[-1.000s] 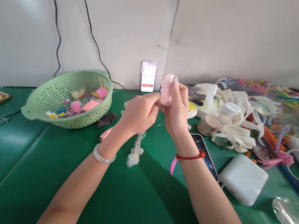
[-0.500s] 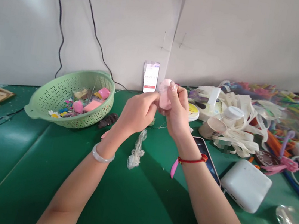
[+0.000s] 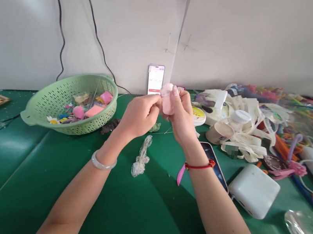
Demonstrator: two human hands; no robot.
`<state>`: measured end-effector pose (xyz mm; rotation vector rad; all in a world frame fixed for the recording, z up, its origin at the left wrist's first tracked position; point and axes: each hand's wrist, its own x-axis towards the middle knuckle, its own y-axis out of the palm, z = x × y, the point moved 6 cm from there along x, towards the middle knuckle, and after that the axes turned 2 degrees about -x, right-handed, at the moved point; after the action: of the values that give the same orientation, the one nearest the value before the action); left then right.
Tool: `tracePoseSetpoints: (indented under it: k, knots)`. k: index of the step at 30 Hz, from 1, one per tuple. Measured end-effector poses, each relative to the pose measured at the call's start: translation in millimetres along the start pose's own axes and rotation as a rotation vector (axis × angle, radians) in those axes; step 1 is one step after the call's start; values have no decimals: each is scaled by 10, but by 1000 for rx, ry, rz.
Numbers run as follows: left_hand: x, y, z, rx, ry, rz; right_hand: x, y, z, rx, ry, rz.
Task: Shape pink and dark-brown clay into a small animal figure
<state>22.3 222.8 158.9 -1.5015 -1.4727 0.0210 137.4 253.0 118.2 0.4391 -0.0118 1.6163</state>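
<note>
A flat, pale pink piece of what looks like modelling clay is held up above the table between my two hands. Its upper end is wider and bulges to the left. My right hand grips its right side, thumb on the near face and fingers behind. Pinched at the left edge of the clay is my left hand, its fingertips partly hidden. Below the hands, a crumpled clear plastic wrap lies on the green table. A small green lump sits just beyond my left hand.
At left stands a green colander with colourful clay pieces. A lit phone leans on the wall. To the right are a pink blade-like tool, a dark-screened phone, a white power bank, a cup and plastic bags.
The view has shifted slightly, moving everything a little left. The clay's upper end now leans further left, and both hands keep their hold on it.
</note>
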Motion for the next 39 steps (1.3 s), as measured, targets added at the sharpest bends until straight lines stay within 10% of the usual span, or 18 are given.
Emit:
tracePoseSetpoints:
  k: [39]
  knots:
    - [20, -227, 6, -125, -36, -32, -20, 5, 101, -7, 10, 245]
